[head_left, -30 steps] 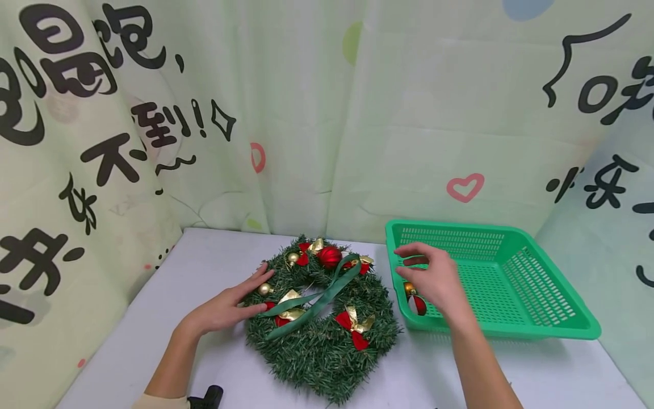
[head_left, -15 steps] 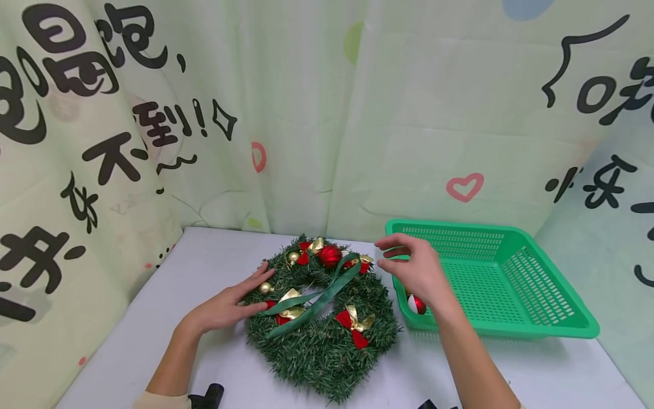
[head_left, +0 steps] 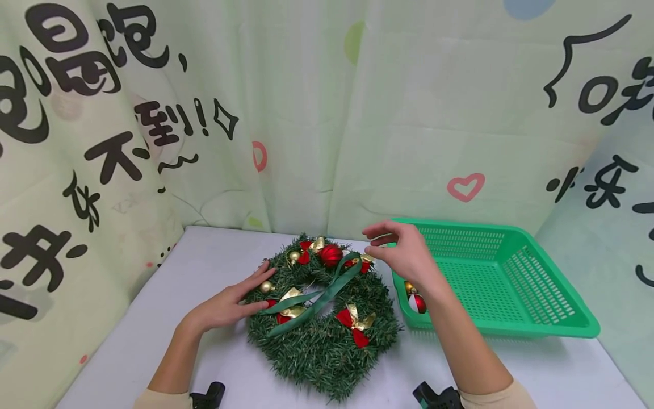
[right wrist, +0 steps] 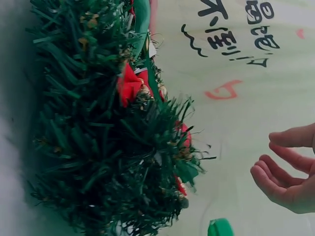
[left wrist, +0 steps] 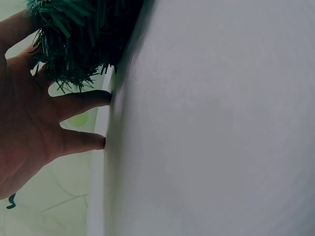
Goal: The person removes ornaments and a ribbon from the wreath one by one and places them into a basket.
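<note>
A round, bristly green wreath seems steadied by the splayed left hand; the loosely parted right hand should be lowered.

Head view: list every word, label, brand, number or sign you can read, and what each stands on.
"不", on the curtain, left side.
"到!", just above it, same curtain.
Probably "喝", top left, split by a fold.
Red heart outline, right of the curtain's middle.
Other curtain writing: cut off or too distorted to read surely.
Wreath and basket: no lettering seen.
</note>
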A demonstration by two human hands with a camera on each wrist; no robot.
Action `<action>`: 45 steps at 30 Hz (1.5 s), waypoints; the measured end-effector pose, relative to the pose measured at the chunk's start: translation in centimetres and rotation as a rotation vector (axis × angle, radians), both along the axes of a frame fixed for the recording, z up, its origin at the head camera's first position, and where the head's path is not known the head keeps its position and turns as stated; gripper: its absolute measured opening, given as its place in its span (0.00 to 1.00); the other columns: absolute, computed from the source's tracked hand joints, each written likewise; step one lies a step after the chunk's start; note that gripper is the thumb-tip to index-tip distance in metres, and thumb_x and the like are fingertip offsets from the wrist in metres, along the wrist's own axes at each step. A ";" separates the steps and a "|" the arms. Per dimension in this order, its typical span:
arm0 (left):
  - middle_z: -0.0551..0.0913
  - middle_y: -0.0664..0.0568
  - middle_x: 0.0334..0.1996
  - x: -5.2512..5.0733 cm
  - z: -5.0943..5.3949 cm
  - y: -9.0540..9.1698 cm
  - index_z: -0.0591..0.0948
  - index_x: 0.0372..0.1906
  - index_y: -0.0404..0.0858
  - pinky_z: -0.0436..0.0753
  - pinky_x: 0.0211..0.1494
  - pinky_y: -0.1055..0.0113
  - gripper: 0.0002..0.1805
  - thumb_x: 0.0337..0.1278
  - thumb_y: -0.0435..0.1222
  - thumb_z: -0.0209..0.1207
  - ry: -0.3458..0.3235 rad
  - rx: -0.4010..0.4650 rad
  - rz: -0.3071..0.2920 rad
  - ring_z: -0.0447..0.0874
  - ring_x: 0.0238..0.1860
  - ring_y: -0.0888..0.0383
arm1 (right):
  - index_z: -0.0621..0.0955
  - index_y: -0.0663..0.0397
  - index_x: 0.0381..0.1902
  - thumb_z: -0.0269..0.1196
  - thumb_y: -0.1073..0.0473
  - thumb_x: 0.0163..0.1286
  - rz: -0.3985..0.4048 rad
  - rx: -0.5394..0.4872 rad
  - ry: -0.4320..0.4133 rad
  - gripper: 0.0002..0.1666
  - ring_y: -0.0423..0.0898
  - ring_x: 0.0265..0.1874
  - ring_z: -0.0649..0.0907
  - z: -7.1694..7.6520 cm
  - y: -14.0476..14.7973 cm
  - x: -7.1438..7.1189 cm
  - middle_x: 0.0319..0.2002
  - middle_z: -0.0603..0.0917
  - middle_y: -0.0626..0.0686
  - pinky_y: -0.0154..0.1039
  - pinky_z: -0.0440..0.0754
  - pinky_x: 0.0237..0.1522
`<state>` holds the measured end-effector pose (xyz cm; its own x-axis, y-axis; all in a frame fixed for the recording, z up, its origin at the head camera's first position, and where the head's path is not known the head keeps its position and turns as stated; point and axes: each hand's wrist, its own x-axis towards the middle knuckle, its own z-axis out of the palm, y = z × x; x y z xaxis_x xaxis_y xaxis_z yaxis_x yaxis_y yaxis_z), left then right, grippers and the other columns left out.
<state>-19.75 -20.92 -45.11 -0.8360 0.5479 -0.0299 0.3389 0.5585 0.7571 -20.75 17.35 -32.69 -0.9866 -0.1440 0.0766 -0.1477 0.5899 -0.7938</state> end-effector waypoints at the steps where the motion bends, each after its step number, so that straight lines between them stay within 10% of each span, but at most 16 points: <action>1: 0.40 0.49 0.86 0.0 0.0 0.0 0.53 0.85 0.53 0.57 0.78 0.30 0.41 0.77 0.51 0.57 -0.001 -0.003 0.002 0.46 0.83 0.35 | 0.86 0.45 0.57 0.70 0.57 0.71 0.005 -0.007 -0.010 0.17 0.52 0.55 0.85 0.1 -0.1 -0.1 0.57 0.87 0.51 0.49 0.82 0.52; 45: 0.42 0.46 0.86 0.2 0.2 0.1 0.54 0.85 0.51 0.59 0.76 0.28 0.40 0.77 0.48 0.58 -0.001 0.011 -0.005 0.46 0.83 0.33 | 0.83 0.61 0.60 0.66 0.71 0.69 0.288 -0.095 -0.345 0.21 0.55 0.50 0.88 0.6 -3.6 -8.3 0.57 0.85 0.63 0.53 0.84 0.61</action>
<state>-19.53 -20.82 -44.92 -0.8333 0.5523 -0.0245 0.3408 0.5481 0.7638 -29.06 13.73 -32.10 -0.8776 -0.4243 -0.2231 -0.0126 0.4856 -0.8741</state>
